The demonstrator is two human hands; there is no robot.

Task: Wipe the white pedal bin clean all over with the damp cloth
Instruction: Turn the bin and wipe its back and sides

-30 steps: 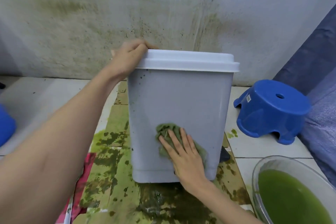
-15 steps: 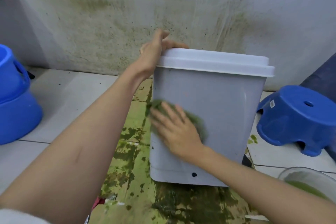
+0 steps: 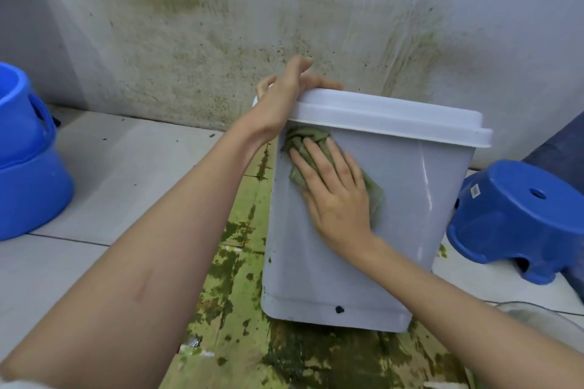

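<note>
The white pedal bin (image 3: pixel 407 208) stands on the stained floor, lid closed, tilted slightly. My left hand (image 3: pixel 281 104) grips the lid's left corner, fingers hooked over the top. My right hand (image 3: pixel 335 193) lies flat on the bin's front face near its upper left, pressing the green damp cloth (image 3: pixel 374 196) against it. Cloth edges show above the fingertips and to the right of the palm. A small dark spot (image 3: pixel 339 309) marks the bin's lower rim.
A blue stool (image 3: pixel 518 218) sits right of the bin. Stacked blue buckets (image 3: pixel 28 167) stand at far left. A clear basin rim (image 3: pixel 537 313) shows at lower right. Green-stained sheets (image 3: pixel 240 309) cover the floor under the bin; the wall (image 3: pixel 221 25) behind is stained green.
My right hand slid the cloth up the bin's front, from near the bottom to just under the lid. The view has shifted left, bringing the blue buckets in.
</note>
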